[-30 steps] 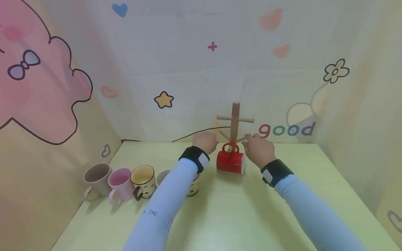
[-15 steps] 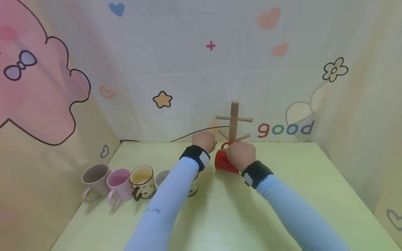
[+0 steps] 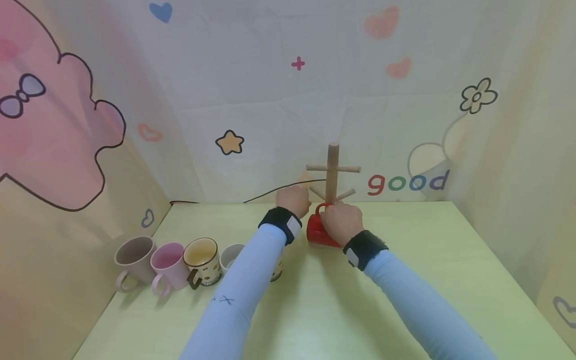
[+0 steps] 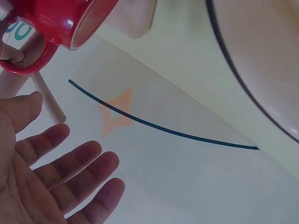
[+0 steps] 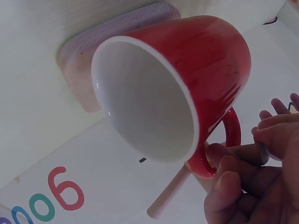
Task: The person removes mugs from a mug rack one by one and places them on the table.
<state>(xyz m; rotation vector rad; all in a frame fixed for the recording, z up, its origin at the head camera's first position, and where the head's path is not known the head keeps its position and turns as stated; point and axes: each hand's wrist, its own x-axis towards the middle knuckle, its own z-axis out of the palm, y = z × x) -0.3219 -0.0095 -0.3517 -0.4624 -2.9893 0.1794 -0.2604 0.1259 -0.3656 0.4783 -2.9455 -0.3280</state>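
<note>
A red mug [image 3: 317,231] with a white inside hangs on its side, by its handle, from a low front peg of a wooden mug tree [image 3: 332,172]. In the right wrist view the peg end [image 5: 257,154] pokes through the handle [image 5: 233,128]. My right hand [image 3: 344,222] pinches the handle close to the peg, and it covers the mug's right part in the head view. My left hand [image 3: 293,200] is left of the mug tree, holding nothing. Its fingers [image 4: 79,170] are spread and loosely bent below the mug in the left wrist view.
On the left of the table [image 3: 405,300] stand a grey-brown mug [image 3: 137,260], a pink mug [image 3: 173,267], a yellow spotted mug [image 3: 204,262] and a white mug [image 3: 229,254]. My left sleeve partly hides another spotted mug [image 3: 277,270]. A printed cloth [image 3: 270,120] hangs behind.
My right hand has moved left from a right-hand peg of the mug tree onto the red mug's handle. My left hand stays nearly in place.
</note>
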